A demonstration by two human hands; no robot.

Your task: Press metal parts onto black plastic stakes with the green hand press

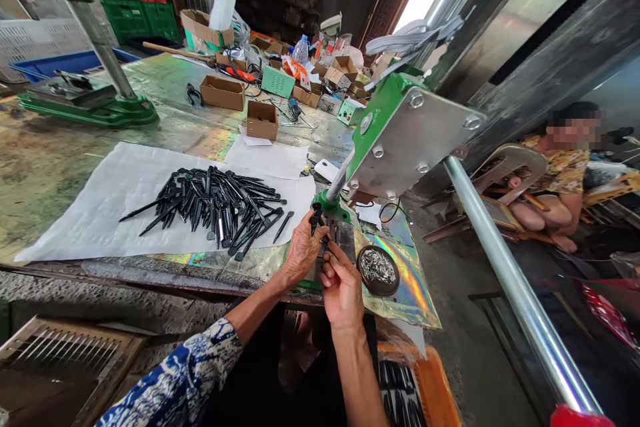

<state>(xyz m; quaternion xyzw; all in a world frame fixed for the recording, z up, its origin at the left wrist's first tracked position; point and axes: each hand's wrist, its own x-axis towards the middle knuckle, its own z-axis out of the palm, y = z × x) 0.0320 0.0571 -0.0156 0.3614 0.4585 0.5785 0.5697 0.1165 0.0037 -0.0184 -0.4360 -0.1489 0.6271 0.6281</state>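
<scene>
Black piece [318, 217] points forward, slightly left, pinched by left hand [303, 248] and right hand [343, 288].

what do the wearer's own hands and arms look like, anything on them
Both hands are bare: no gloves, and no rings or watch that I can make out. The left hand leads back to a loose sleeve in a blue and white pattern; above the right hand, no sleeve shows.

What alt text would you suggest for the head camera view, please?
A bare left hand and right hand hold a black piece at a green-and-silver metal press. Slender black parts lie heaped on white sheeting to the left, a round brown dish of tiny silver pieces to the right.
</scene>
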